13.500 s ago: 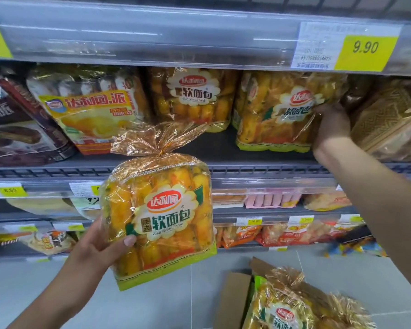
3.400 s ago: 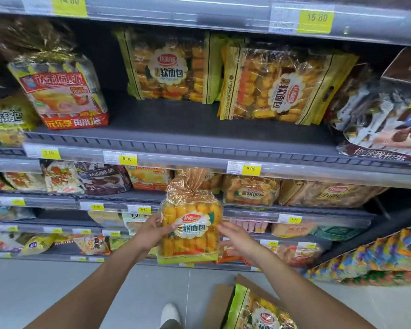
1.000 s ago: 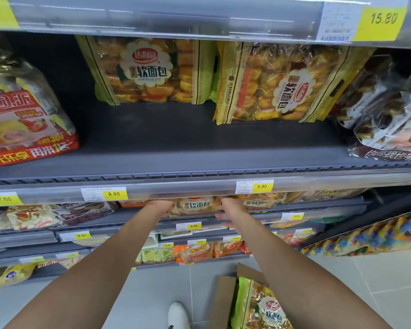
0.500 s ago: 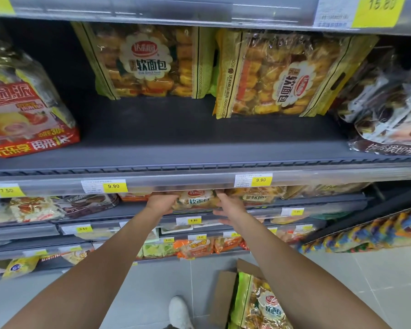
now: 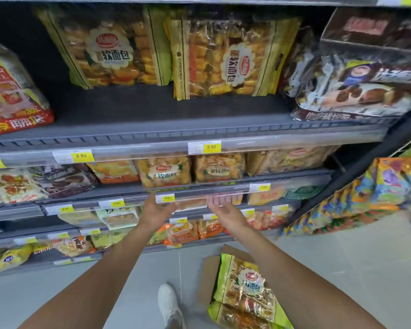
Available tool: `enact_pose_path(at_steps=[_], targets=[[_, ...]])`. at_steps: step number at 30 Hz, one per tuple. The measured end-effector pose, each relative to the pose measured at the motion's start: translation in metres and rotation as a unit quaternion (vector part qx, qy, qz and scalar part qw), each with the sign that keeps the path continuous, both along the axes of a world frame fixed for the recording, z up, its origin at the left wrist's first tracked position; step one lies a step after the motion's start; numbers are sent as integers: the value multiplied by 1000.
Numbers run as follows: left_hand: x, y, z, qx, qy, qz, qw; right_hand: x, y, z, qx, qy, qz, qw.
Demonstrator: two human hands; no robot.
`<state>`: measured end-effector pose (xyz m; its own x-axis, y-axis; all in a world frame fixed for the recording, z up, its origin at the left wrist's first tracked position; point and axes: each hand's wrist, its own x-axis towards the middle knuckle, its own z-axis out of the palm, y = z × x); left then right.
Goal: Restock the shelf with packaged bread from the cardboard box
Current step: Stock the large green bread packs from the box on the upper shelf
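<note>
A yellow bread pack point(image 5: 164, 171) stands on the second shelf point(image 5: 294, 175), beside another bread pack point(image 5: 220, 167) on its right. My left hand point(image 5: 155, 211) and my right hand point(image 5: 226, 213) hover just below and in front of that shelf's edge, fingers relaxed, palms facing each other, holding nothing. On the floor at the lower right, the cardboard box point(image 5: 205, 279) holds more bread packs point(image 5: 247, 288) in green-edged bags. Two large bread bags point(image 5: 112, 51) stand at the back of the upper shelf point(image 5: 152, 115).
A red-labelled cake bag point(image 5: 10, 98) sits at the upper shelf's left, dark chocolate-cake bags point(image 5: 356, 89) at its right. Price tags point(image 5: 210, 147) line the shelf edges. Colourful packs point(image 5: 370, 193) hang on a rack to the right. My white shoe point(image 5: 170, 302) is on the grey floor.
Both hands have let go of the bread pack, which now stands on the second shelf, and have drawn back and down from it. The camera has tilted down slightly.
</note>
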<state>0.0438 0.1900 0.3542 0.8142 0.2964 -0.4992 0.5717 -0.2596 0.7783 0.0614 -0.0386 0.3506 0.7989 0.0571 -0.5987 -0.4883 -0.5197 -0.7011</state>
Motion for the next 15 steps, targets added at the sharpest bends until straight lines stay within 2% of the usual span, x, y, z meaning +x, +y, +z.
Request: enact_pose_path(at_steps=[6,11,15], targets=[[-40,-72,-38,71,9,-85,994,-50,-99,-35,-43,-9,-32,999],[-52,-123,-83,93,56,-184,977,-88,-176,-74,-76,53,-130,987],[-57,-155,-131,99,130,-262,951,-120,-229,-116,-98,98,-195,971]])
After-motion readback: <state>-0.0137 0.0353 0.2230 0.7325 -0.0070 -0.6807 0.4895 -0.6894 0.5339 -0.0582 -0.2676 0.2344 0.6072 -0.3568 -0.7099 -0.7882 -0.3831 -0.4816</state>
